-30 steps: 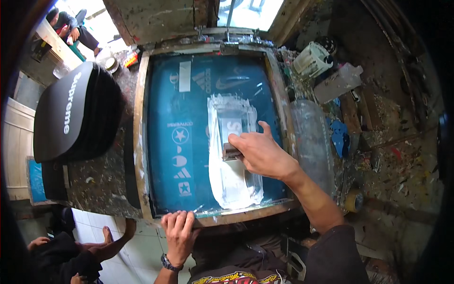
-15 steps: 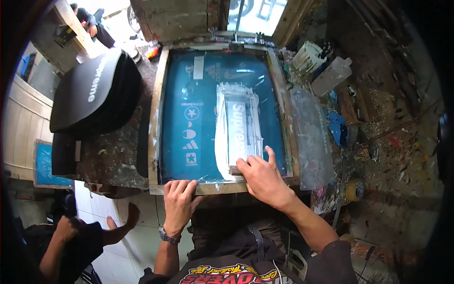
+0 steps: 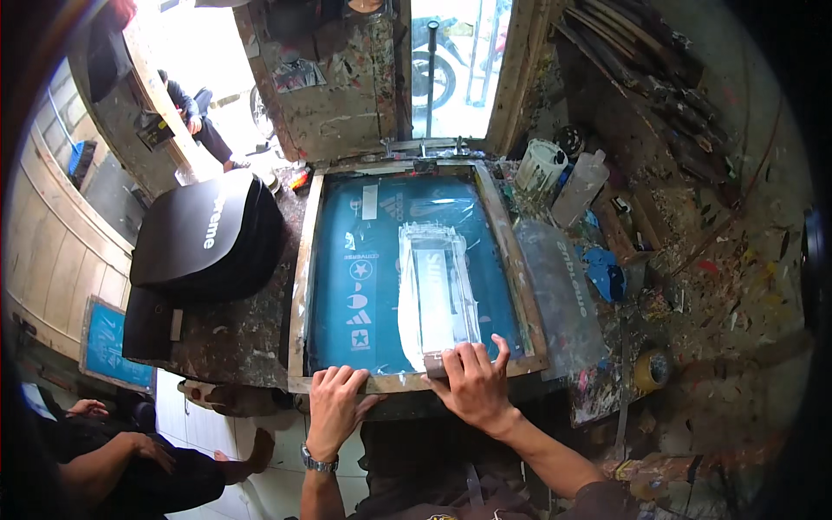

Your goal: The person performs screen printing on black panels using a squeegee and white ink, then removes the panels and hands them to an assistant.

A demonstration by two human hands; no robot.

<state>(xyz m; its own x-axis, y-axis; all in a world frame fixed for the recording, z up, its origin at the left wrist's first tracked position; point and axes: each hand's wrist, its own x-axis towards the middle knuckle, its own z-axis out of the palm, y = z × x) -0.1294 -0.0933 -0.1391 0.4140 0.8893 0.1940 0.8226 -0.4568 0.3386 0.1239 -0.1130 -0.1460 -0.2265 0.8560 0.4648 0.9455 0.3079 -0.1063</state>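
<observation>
One squeegee (image 3: 434, 365) (right hand (image 3: 472, 381) gripping) slid nearer along one screen (image 3: 331, 321).

One head-worn view, left of a side-by-side pair: wide fisheye, upright, unmirrored. Set above the wearer's 6 o'clock side, tipped down and forward over the surface (image 3: 230, 336). Near enough that the wooden frame (image 3: 400, 382) fills the middle; left hand (image 3: 336, 406) at 7, right hand (image 3: 472, 386) at 5. Reaches the bright opening (image 3: 464, 121) at 12. Dark lens rim at 3 and 9.
</observation>
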